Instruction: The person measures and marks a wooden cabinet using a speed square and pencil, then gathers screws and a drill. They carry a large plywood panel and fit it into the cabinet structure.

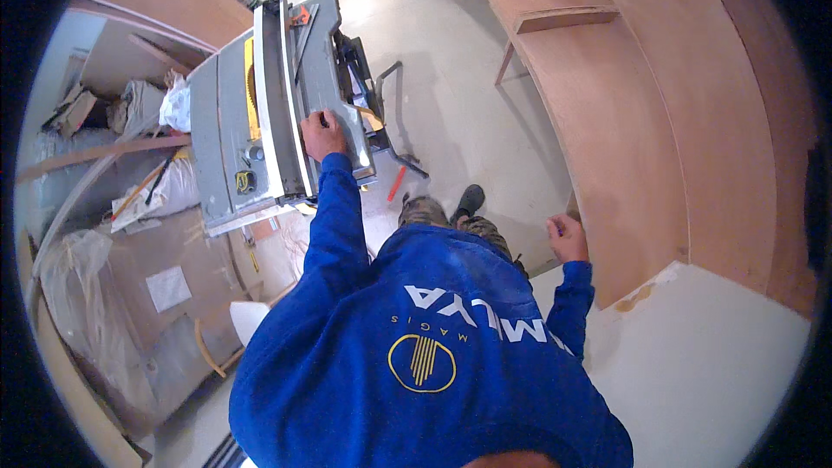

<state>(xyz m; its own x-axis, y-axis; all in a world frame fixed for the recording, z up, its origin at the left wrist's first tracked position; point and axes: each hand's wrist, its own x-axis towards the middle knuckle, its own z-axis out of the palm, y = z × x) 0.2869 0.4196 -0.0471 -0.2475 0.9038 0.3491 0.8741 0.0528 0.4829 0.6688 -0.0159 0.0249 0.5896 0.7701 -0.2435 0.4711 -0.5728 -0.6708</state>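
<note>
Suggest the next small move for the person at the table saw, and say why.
Probably the left hand should reach across the long fence and lift the tape measure off the table saw: it lies loose on the tabletop, on the same side of the fence as the yellow insert, and the right hand is much farther away.

Two hands [322,136] and one sweatshirt [485,295] are visible. There is one table saw [204,104], one tape measure [246,181], one shoe [470,200].
</note>
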